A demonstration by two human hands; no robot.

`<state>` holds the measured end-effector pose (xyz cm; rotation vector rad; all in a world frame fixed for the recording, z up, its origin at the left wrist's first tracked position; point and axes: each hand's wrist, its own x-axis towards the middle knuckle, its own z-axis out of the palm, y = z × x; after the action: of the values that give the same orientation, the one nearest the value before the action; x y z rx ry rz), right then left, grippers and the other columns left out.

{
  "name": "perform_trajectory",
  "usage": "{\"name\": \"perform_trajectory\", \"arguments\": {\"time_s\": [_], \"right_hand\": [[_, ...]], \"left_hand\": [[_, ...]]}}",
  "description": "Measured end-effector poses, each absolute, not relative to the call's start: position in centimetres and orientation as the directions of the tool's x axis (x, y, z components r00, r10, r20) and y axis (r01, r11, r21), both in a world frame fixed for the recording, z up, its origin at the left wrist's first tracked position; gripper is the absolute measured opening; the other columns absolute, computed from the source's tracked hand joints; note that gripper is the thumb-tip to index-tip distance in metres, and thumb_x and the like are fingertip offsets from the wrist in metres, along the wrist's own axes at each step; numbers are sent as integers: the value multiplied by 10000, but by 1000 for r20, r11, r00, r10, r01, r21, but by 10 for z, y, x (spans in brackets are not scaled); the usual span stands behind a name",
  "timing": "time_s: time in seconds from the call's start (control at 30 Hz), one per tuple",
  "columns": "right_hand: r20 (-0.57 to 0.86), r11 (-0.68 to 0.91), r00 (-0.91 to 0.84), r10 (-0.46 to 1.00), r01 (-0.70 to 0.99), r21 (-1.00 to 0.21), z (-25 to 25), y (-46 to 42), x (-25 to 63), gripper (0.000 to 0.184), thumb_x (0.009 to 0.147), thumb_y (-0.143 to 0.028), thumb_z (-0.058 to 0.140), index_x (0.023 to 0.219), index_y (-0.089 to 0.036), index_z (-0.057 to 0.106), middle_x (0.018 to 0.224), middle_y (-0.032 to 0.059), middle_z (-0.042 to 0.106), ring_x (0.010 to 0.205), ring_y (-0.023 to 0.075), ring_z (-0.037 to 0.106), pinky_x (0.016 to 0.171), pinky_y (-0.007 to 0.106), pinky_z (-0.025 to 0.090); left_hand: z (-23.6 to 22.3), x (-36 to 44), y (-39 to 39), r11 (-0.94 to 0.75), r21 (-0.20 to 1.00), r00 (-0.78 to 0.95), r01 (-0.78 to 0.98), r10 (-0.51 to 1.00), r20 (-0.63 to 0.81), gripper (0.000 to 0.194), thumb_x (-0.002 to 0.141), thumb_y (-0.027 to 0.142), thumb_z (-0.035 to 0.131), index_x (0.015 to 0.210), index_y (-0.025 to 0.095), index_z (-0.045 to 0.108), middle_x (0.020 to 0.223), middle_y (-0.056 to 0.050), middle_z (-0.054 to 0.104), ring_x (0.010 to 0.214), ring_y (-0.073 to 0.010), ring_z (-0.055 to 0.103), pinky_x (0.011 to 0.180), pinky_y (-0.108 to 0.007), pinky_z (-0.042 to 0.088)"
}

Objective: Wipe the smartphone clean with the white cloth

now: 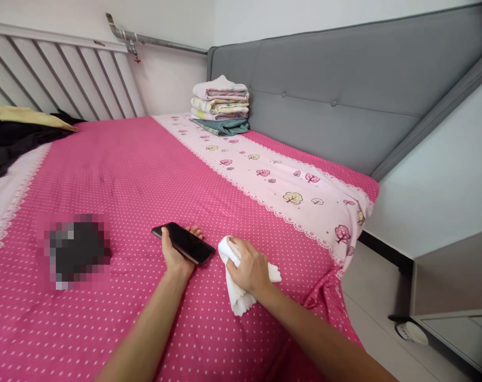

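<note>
My left hand holds a black smartphone from below, its dark screen facing up, thumb along the near edge and fingertips showing past the far edge. Just to the right, my right hand is closed on a white cloth. The cloth is bunched at the fingers, and its scalloped edges hang down and stick out to the right. A small gap separates the cloth from the phone. Both hands are low over the pink dotted bedspread.
A blurred dark object lies on the bed at left. Folded fabrics are stacked by the grey headboard. Black and yellow clothing lies at far left, near a white radiator. A cabinet stands beyond the bed's right edge.
</note>
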<state>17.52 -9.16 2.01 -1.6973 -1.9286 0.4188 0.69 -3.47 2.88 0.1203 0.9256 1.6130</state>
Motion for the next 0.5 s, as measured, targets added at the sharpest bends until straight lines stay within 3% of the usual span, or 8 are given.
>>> {"name": "perform_trajectory", "arguments": {"time_s": [0.13,0.23,0.37,0.5], "right_hand": [[194,156,-50,980,798,-582,17,-92,174,495,756,-254,514,1251,-241,507,1148,56,612,1005,229,589,863,342,447],[201,149,-30,979,778,-610,15,-92,176,505,743,-232,518,1249,-239,515,1159,55,615,993,233,597,848,359,465],[198,165,-43,979,741,-651,21,-84,174,478,741,-207,517,1218,-217,542,1164,46,624,1012,215,595,876,350,472],[228,268,-161,960,761,-590,55,-46,153,482,743,-201,542,1224,-230,553,1141,38,633,985,206,600,859,346,480]], "left_hand": [[32,-12,-12,210,577,-51,-789,914,-401,777,796,705,319,1010,14,601,946,-237,666,782,-272,670,675,-400,552],[28,-24,-3,287,557,69,-779,923,-379,826,823,699,230,1122,6,566,1065,-252,644,905,-291,659,740,-413,548],[21,-32,0,298,550,129,-780,937,-325,837,825,685,267,1210,-15,514,1148,-265,612,1002,-312,629,840,-414,518],[20,-35,1,338,493,135,-801,906,-402,792,834,649,306,1218,-9,517,1108,-255,637,1016,-335,621,856,-446,505]]}}
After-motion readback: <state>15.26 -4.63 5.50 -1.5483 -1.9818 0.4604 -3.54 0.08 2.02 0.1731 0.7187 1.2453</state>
